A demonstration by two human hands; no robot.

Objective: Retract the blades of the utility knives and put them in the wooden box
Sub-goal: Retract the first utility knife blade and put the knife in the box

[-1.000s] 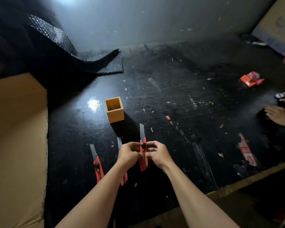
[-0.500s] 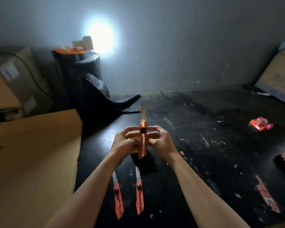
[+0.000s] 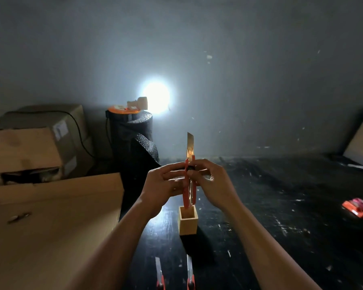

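I hold a red utility knife (image 3: pixel 189 193) upright in front of me, its blade (image 3: pixel 190 144) sticking out above the handle. My left hand (image 3: pixel 161 185) and my right hand (image 3: pixel 213 183) both grip the handle, fingers by the black slider knob. The small wooden box (image 3: pixel 188 223) stands open on the black table directly below the knife. Two more red knives (image 3: pixel 160 275) (image 3: pixel 190 274) lie with blades out at the bottom edge of the view.
A large cardboard sheet (image 3: pixel 50 227) lies at the left, with cardboard boxes (image 3: pixel 36 143) behind it. A black roll of mesh mat (image 3: pixel 132 139) with a lamp on top stands at the back. A red packet (image 3: pixel 358 208) lies at the right; the black table (image 3: pixel 281 206) is scuffed.
Both hands lifted the knife from the table to upright in front of me. The view tilted up, so the box now sits below the hands and the other knives at the bottom.
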